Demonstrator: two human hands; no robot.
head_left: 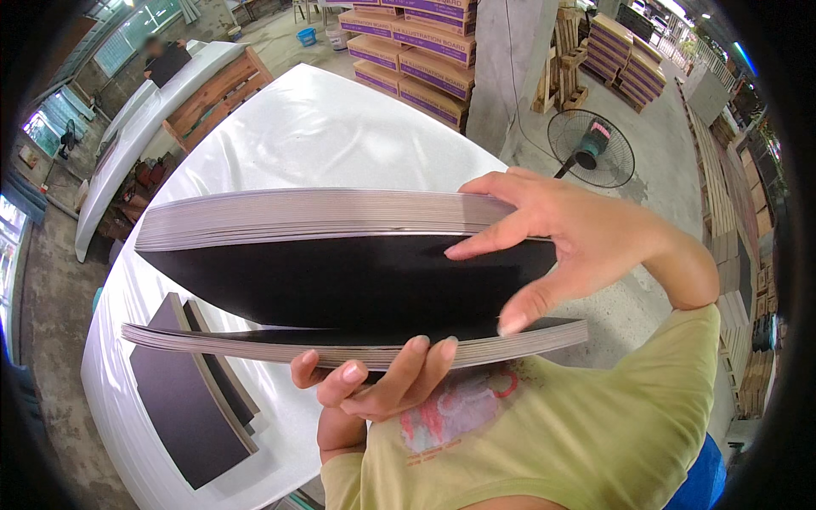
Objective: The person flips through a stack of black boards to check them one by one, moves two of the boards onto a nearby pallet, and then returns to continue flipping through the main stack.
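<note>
A thick stack of black-faced boards with pale grey edges (306, 212) stands tilted over the white table. Nearer to me is a thinner, slightly bowed stack of the same boards (229, 343), with a dark gap between the two. My left hand (382, 382) is closed on this thinner stack, its fingers curled up against the lower edge. Spread across the right end of the gap is my right hand (561, 229), its fingers apart. Two of its fingers lie at the thick stack's edge and black face, while the thumb points down toward the thinner stack.
More dark boards (183, 395) lie on the white-covered table (314, 127) at the left. A floor fan (591, 149) stands beyond the right corner, near a concrete pillar (506, 76). Stacked cartons (412, 64) rise behind the table. A person (166, 61) is at a far table.
</note>
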